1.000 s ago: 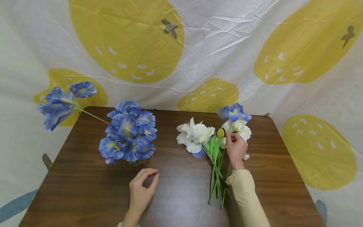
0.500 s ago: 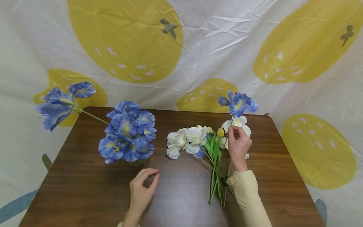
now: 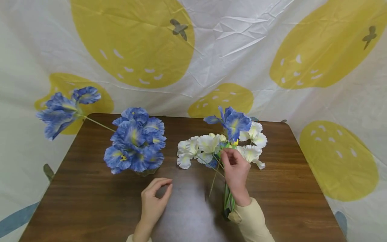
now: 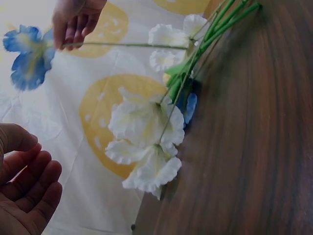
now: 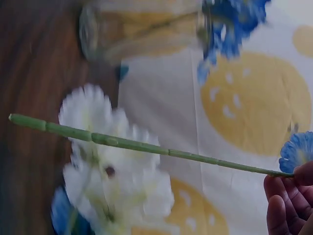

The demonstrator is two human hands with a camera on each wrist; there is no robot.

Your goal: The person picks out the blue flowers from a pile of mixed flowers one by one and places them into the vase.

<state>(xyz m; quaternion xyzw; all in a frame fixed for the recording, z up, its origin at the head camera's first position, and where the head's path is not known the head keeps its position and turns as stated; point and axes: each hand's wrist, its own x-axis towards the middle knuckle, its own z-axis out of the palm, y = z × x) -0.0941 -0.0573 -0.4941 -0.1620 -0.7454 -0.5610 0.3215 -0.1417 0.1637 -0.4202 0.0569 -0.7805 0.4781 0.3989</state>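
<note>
My right hand (image 3: 237, 171) pinches the stem of a blue iris (image 3: 234, 124) just below its bloom, holding it above the other flowers. In the right wrist view the thin green stem (image 5: 132, 144) runs from my fingertips, its cut end free. My left hand (image 3: 154, 201) is near the table's front, fingers loosely bent around nothing. White irises (image 3: 208, 144) lie behind and left of my right hand, over green stems (image 4: 215, 36). More white irises (image 3: 252, 153) lie to its right. A yellow bud is partly hidden behind the raised bloom.
A glass vase (image 5: 146, 34) with a dense bunch of blue irises (image 3: 136, 141) stands on the left of the brown table (image 3: 90, 201). One blue iris (image 3: 61, 111) leans far out to its left. A white curtain with yellow fruit (image 3: 133, 43) hangs behind.
My right hand has lifted the blue iris and carried it left, its lower stem swinging out of the bundle. White irises have spread leftward. My left hand has barely shifted.
</note>
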